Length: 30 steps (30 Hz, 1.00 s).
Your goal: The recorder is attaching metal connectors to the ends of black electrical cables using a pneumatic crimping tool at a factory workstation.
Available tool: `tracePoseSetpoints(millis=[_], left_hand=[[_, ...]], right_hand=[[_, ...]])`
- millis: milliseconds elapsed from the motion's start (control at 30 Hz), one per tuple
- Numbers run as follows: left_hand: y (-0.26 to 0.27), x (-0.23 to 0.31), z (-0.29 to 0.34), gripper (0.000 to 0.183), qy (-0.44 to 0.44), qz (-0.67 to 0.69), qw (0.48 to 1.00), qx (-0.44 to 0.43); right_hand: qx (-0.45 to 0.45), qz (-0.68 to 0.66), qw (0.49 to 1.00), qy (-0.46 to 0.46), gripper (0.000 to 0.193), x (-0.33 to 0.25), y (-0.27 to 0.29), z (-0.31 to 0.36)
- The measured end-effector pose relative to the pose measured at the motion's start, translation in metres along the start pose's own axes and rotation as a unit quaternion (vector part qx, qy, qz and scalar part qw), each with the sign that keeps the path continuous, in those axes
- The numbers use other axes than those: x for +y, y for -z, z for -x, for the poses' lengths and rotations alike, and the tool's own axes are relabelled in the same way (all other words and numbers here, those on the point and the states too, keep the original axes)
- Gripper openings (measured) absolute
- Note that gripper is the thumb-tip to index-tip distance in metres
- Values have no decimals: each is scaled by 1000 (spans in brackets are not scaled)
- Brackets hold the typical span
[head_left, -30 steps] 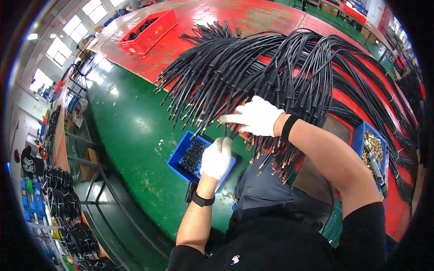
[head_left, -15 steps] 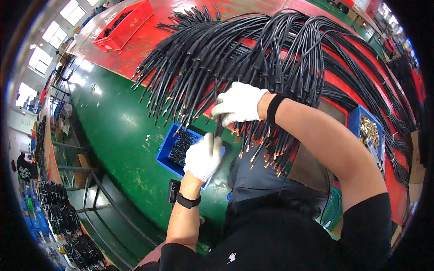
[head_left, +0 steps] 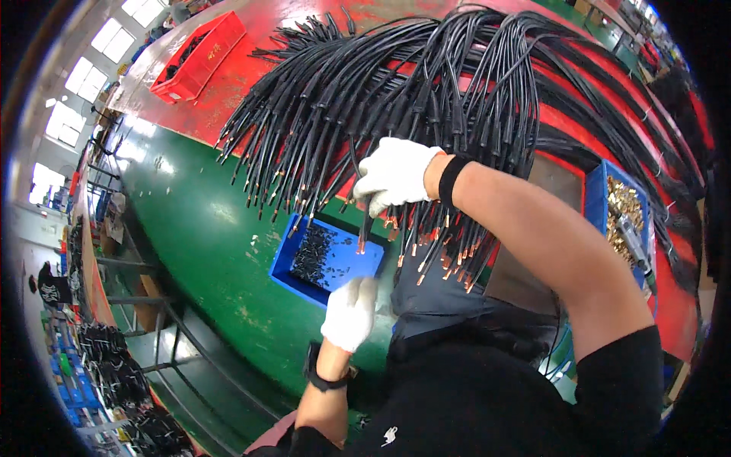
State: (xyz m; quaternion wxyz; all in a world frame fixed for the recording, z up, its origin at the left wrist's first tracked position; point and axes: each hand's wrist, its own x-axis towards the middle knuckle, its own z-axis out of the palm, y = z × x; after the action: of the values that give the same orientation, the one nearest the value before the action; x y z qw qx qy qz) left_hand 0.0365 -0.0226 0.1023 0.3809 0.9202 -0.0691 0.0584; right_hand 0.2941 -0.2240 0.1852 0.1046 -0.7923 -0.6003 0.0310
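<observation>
black cables (head_left: pixel 365 84) on red table (head_left: pixel 221 95)

- Bends the right arm (head_left: pixel 544 217) in from the lower right, across to the middle.
- Holds the white-gloved right hand (head_left: pixel 402 175) up high, back side on top, fingers (head_left: pixel 368 187) curled in a pinch.
- Points the left arm (head_left: pixel 324 407) up from the bottom.
- Holds the white-gloved left hand (head_left: pixel 349 316) lower down, fingers close together and a bit blurry.
- Wears a black band (head_left: pixel 451 183) on each wrist (head_left: pixel 333 361).

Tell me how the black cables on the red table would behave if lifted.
The black cables would probably bend springily, given their smooth arcs. A bunch may feel heavy for its size: copper-coloured tips suggest metal cores.
</observation>
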Motion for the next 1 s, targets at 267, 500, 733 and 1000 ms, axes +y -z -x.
tracePoseSetpoints(millis=[267,500,733,1000], left_hand=[[27,-50,-6,46,207,-124,964,113],[32,24,-99,26,-31,-183,952,243],[14,20,-127,39,101,-305,935,150],[4,-27,-140,52,228,196,954,-4]], right_hand=[[12,-110,994,-15,43,5,4,3],[37,-61,971,-226,45,-27,8,-16],[-80,-1,971,-226,44,-30,24,-25],[15,-9,978,-208,31,-18,1,-21]])
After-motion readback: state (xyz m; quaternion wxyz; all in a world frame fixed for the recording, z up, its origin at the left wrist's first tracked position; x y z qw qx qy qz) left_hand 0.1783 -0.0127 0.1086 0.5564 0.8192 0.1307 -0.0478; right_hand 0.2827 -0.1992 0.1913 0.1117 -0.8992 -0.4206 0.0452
